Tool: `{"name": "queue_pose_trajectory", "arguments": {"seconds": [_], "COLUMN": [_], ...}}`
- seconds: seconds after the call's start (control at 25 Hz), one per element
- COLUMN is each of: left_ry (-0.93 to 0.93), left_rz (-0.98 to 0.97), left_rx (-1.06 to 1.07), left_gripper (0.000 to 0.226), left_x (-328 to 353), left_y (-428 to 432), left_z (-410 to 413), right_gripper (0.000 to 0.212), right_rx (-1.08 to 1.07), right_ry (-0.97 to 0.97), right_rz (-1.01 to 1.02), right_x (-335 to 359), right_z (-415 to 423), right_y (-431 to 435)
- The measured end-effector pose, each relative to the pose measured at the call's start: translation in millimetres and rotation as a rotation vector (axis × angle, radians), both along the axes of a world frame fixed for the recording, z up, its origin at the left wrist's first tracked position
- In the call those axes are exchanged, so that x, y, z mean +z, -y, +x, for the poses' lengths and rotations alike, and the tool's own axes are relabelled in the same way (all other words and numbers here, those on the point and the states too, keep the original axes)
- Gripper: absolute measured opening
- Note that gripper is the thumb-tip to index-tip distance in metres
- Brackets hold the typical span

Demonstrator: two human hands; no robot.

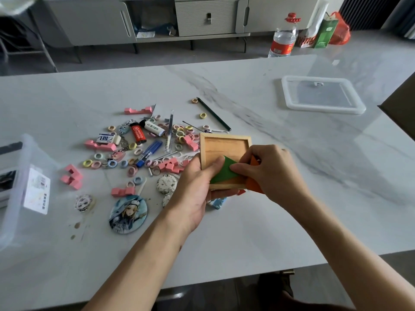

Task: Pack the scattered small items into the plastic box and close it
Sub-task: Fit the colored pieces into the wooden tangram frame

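My left hand (195,187) grips the near left corner of a square wooden tray (224,149), holding it tilted above the table. My right hand (269,171) pinches a green triangle piece (224,171) lying in the tray, with orange pieces (254,185) under its fingers. The clear plastic box (20,187) stands at the far left edge, partly cut off. Its translucent lid (321,95) lies apart at the far right. Scattered between them are pink blocks (71,176), small coloured rings (112,163), a red lighter (138,134), pens (169,131), an eraser (107,138) and round badges (128,214).
The white marble table (224,232) has its front edge close to me. A water bottle (284,37) and bags (325,32) stand beyond the far edge, in front of a grey cabinet (206,16). A dark pencil (213,113) lies behind the tray.
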State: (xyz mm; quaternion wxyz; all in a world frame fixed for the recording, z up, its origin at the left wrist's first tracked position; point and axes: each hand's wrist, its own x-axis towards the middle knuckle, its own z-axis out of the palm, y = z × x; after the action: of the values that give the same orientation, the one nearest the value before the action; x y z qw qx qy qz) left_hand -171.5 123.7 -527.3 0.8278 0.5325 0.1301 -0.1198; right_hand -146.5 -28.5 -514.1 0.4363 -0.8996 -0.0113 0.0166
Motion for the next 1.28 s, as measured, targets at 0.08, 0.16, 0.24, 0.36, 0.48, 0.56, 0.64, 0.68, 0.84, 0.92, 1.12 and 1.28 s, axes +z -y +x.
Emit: {"name": "queue_pose_trajectory", "arguments": {"seconds": [0.08,0.16,0.24,0.36,0.48,0.56,0.64,0.68,0.84,0.92,1.12,1.28], "left_ry": [0.014,0.020,0.014,-0.003,-0.037,-0.062,-0.073,-0.076,-0.089,-0.091,-0.098,-0.089], "left_rz": [0.038,0.086,0.112,0.131,0.123,0.137,0.143,0.142,0.139,0.136,0.103,0.088], "left_rx": [-0.007,0.007,0.046,0.075,0.056,0.025,-0.013,-0.025,-0.040,-0.056,-0.110,-0.135], "left_gripper": [0.022,0.028,0.031,0.029,0.029,0.028,0.024,0.023,0.025,0.027,0.030,0.029], "left_x": [-1.4,-2.6,-3.3,-4.4,-6.9,-8.1,-8.8,-9.0,-8.9,-8.3,-5.2,-3.0], "left_y": [-0.9,-2.7,-5.1,-9.6,-12.1,-12.1,-10.7,-10.3,-10.6,-11.1,-7.5,-7.7], "left_z": [0.3,2.6,5.5,7.5,8.2,8.6,8.4,7.9,7.5,7.2,5.7,5.4], "right_gripper": [0.021,0.016,0.015,0.023,0.029,0.024,0.021,0.020,0.041,0.048,0.046,0.046], "right_rx": [0.054,0.071,-0.011,-0.202,-0.291,-0.310,-0.277,-0.259,-0.189,-0.142,-0.007,0.118], "right_ry": [0.064,0.115,0.127,-0.059,-0.443,-0.607,-0.667,-0.676,-0.631,-0.615,-0.397,-0.094], "right_rz": [-0.096,-0.182,-0.157,0.240,0.881,1.093,1.174,1.218,1.383,1.350,1.247,0.717], "right_x": [-0.5,-0.4,-0.6,-1.3,-2.0,-0.9,2.4,4.5,12.1,12.4,8.8,4.9], "right_z": [-0.7,1.3,5.7,14.1,17.8,19.5,21.8,22.6,24.9,25.1,24.4,19.9], "right_y": [0.5,2.0,6.9,17.2,17.0,16.3,16.9,19.2,31.1,30.8,22.0,19.2]}}
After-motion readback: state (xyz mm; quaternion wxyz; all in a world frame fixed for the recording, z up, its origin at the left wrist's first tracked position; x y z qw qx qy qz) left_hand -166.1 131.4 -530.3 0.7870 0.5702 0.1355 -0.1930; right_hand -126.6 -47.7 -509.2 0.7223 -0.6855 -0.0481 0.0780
